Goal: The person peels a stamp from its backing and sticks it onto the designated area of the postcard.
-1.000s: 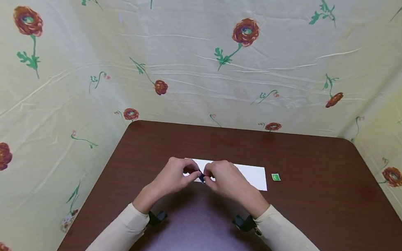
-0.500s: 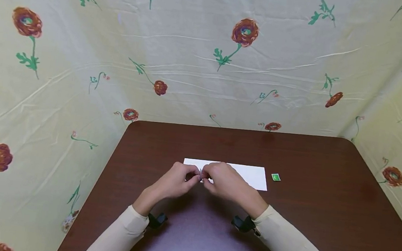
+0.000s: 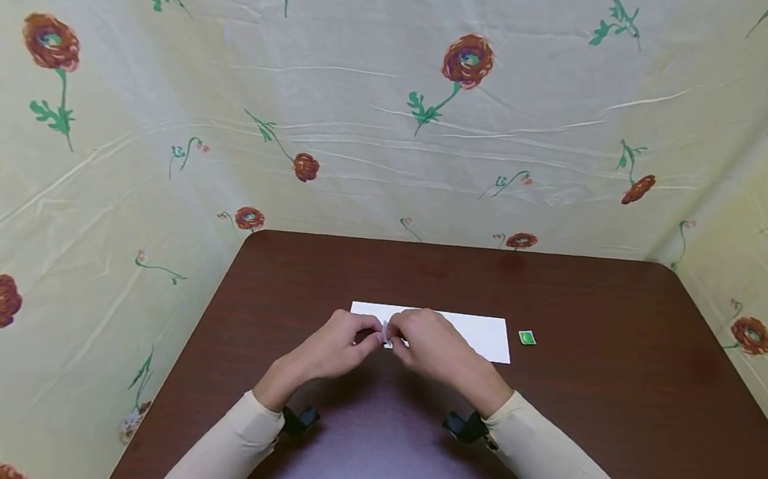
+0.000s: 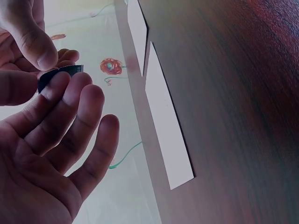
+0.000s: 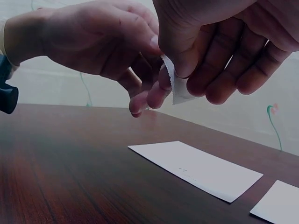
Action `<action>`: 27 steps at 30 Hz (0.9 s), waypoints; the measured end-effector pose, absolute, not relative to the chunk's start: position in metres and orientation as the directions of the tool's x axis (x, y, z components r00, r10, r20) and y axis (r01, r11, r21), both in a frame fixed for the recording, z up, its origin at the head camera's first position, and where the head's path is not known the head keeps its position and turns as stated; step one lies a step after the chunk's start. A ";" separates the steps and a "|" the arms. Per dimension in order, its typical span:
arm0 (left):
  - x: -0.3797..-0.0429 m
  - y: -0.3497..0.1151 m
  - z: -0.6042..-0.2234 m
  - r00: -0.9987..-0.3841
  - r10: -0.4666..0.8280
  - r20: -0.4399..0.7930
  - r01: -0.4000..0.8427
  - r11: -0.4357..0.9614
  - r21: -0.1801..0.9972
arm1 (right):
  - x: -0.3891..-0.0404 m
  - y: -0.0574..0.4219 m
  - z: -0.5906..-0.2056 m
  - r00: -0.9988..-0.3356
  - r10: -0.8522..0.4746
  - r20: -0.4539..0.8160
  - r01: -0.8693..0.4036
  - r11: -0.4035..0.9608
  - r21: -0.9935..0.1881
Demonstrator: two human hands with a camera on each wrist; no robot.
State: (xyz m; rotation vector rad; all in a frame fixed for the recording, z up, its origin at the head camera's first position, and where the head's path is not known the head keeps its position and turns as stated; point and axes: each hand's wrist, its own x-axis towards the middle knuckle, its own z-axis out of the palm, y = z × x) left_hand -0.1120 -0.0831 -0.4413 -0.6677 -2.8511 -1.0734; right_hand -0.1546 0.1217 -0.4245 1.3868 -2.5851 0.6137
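A small stamp (image 4: 70,70) with a perforated edge is held up between my hands, dark on one face. Its pale back (image 5: 180,93) shows in the right wrist view, slightly bent. Thumb and index finger of my left hand (image 3: 336,345) pinch it from one side, the other fingers spread loosely. From the other side my right hand (image 3: 439,348) pinches it with thumb and fingertips. The fingertips hide much of the stamp. Beneath and beyond the hands, two white paper rectangles (image 5: 196,170) lie side by side, partly covered by the hands in the head view.
A green stamp with a white border (image 3: 527,338) lies on the brown table (image 3: 603,312), just right of the white paper. Flower-patterned sheeting (image 3: 372,96) hangs behind the table and along its sides.
The stamp has turned: its dark face showed in the head view before, now a pale side does. My left hand has dropped slightly and moved closer to the right hand.
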 end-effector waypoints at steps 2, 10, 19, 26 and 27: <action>-0.112 -0.083 -0.442 -0.907 0.383 0.174 0.404 0.674 0.618 | -0.155 0.121 -0.425 -0.564 -0.765 0.311 -0.824 0.492 -0.281; -0.114 -0.082 -0.442 -0.902 0.383 0.198 0.419 0.671 0.611 | -0.156 0.121 -0.424 -0.562 -0.775 0.290 -0.824 0.493 -0.279; -0.115 -0.083 -0.443 -0.898 0.393 0.199 0.426 0.660 0.619 | -0.156 0.122 -0.423 -0.580 -0.769 0.270 -0.805 0.491 -0.332; -0.115 -0.084 -0.445 -0.890 0.407 0.206 0.441 0.653 0.615 | -0.155 0.122 -0.424 -0.581 -0.770 0.264 -0.803 0.489 -0.341; -0.115 -0.084 -0.445 -0.890 0.408 0.205 0.441 0.653 0.616 | -0.155 0.122 -0.424 -0.580 -0.770 0.266 -0.804 0.487 -0.342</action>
